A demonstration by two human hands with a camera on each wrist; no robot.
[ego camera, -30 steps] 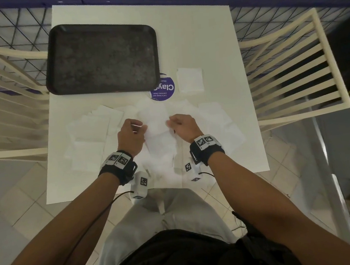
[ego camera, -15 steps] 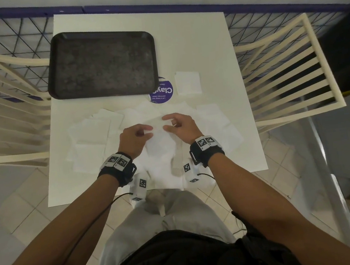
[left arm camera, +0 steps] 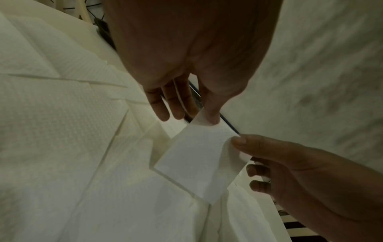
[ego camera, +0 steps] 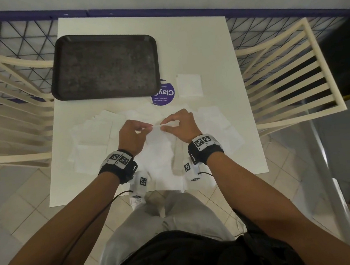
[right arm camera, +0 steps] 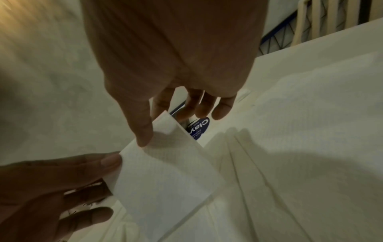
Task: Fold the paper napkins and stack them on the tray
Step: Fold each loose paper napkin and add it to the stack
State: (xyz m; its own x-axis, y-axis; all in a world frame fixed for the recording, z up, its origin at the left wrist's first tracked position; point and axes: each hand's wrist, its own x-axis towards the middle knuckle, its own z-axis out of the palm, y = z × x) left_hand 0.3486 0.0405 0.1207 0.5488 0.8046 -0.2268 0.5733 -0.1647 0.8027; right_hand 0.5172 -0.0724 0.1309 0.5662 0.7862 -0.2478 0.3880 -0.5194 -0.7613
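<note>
One white paper napkin (ego camera: 156, 135) is lifted at its far edge above the pile, its near part hanging down. My left hand (ego camera: 143, 130) pinches the left corner between thumb and fingers; in the left wrist view the left hand (left arm camera: 204, 117) grips the napkin (left arm camera: 199, 160) at its top. My right hand (ego camera: 167, 125) pinches the right corner; in the right wrist view its thumb (right arm camera: 143, 131) presses on the napkin (right arm camera: 165, 180). The dark tray (ego camera: 103, 64) lies bare at the far left. One folded napkin (ego camera: 189, 85) lies right of the tray.
Several loose unfolded napkins (ego camera: 93, 138) cover the near half of the white table (ego camera: 204, 44). A round purple sticker (ego camera: 164, 95) sits by the tray's near right corner. Cream chairs (ego camera: 288, 74) stand on both sides, and a wire fence runs behind.
Both hands have raised the napkin's far edge off the pile, and it now stands up between them. They sit a little farther from me than before.
</note>
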